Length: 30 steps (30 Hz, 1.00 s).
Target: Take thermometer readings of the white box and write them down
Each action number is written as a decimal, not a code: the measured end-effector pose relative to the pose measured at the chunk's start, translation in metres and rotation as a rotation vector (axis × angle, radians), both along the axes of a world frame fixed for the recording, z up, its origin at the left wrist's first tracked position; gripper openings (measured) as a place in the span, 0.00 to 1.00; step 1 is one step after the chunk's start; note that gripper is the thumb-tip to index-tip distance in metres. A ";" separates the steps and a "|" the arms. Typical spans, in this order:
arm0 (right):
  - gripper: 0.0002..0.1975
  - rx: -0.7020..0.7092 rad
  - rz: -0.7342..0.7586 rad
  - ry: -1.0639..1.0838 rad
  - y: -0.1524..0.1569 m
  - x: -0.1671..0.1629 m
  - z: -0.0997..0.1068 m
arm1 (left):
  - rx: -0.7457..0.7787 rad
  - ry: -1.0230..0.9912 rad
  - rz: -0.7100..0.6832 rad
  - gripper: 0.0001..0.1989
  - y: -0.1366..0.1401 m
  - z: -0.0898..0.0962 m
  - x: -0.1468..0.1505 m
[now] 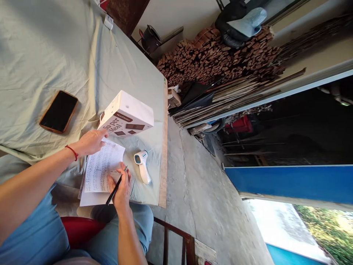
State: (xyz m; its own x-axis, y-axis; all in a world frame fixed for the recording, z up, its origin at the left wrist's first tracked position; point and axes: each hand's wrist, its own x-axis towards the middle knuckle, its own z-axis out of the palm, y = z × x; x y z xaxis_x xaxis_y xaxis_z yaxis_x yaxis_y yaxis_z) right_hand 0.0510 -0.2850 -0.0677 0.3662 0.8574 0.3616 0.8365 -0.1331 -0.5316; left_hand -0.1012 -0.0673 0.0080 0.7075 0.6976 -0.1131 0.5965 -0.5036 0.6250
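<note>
Sheets of paper [96,173] covered in handwriting lie at the near edge of the cloth-covered table. My right hand [122,187] grips a black pen [114,189] over the right side of the top sheet. My left hand [92,142], with a red cord bracelet at the wrist, rests on the sheet's upper edge, fingers stretched out toward a white box [135,106] printed "Super Meal". Just right of the paper lies a white infrared thermometer [142,167] with a small screen. Left of the box is a phone [59,111] in a brown case, its screen dark.
Pale cloth [55,48] drapes the table, with a small white item [108,22] at its far edge. Beyond the table's wooden edge [163,158] is a concrete floor [187,176]. Stacked firewood [215,55] lines the wall. A red seat [79,232] is beneath me.
</note>
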 end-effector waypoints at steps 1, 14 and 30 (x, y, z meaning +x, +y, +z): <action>0.15 -0.004 0.023 0.013 0.003 -0.004 0.002 | -0.024 -0.024 0.014 0.16 0.005 0.000 -0.004; 0.12 -0.107 0.216 0.081 0.012 -0.004 0.023 | 0.413 0.100 0.051 0.15 -0.021 0.002 -0.006; 0.17 0.143 -0.104 0.460 0.099 0.025 0.029 | 0.386 -0.051 -0.105 0.10 -0.044 -0.025 0.011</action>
State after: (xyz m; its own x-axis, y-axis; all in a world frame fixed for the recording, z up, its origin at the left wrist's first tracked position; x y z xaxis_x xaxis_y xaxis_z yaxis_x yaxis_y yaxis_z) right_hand 0.0759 -0.1856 -0.0382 0.5962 0.7617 0.2536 0.4972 -0.1023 -0.8616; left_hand -0.0901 -0.1114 -0.0173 0.7750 0.6058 0.1799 0.5028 -0.7635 0.4053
